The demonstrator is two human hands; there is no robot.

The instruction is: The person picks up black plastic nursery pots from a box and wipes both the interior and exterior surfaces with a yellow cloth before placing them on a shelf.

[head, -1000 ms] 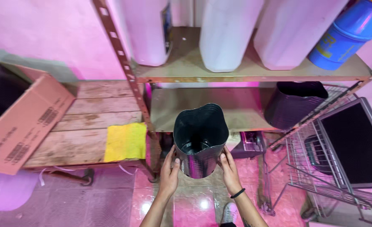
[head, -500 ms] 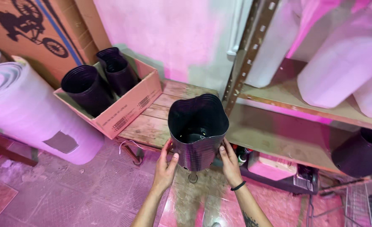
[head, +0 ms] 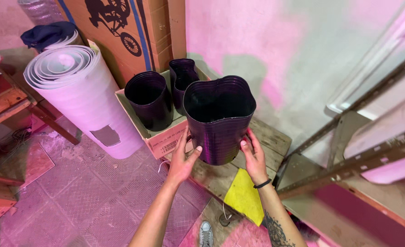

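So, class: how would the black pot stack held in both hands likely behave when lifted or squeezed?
The pot stack probably flexes: its rim looks wavy, not round. It seems light for its size, since the left hand and right hand hold it by the fingertips near its base. The smooth ribbed sides may slip.

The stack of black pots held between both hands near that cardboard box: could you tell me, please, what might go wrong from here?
1. The stack of black pots is held only near its base by the left hand and right hand; its soft walls look already deformed, so it could slip or tip.
2. The cardboard box already holds two pot stacks, so space looks tight.
3. The yellow cloth below could be slippery underfoot.
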